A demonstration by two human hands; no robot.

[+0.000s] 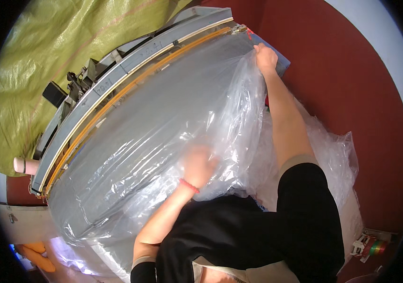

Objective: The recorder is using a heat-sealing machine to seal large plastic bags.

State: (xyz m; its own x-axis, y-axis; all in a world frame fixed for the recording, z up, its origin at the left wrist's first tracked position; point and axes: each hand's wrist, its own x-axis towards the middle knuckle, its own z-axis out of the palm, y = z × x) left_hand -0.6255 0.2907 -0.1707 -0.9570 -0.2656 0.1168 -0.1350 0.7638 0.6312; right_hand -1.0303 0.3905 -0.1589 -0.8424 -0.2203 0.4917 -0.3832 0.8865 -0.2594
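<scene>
Well, around the work there is plenty of clutter. An olive-green woven tarp (pixel 45 52) fills the upper left, beyond a grey machine (pixel 130 61) with a long grey rail and an orange-brown strip running along its top edge. A black knob (pixel 54 93) sticks out from that machine's far side, and a pale pink cylinder (pixel 25 165) pokes out near its lower left end. Something orange (pixel 38 257) lies at the bottom left, and a small striped roll on a white holder (pixel 370 245) sits at the bottom right on the dark red floor (pixel 352 85). More crumpled clear plastic (pixel 333 155) is heaped to the right of the person's arm.

Nothing hard blocks the hands; only the film itself lies bunched between them.

A big clear plastic sheet (pixel 154 141) is spread over the grey table of the machine. Its long axis runs with the rail, from lower left up toward the upper right corner.

At that far corner the right hand (pixel 265 57) is closed around the sheet's edge, pinching a bunched fold. Nearer the body, the left hand (pixel 197 166), with a red band at the wrist, lies on the sheet; it is blurred, so I cannot tell whether its fingers are gripping the film or merely pressing it flat.
</scene>
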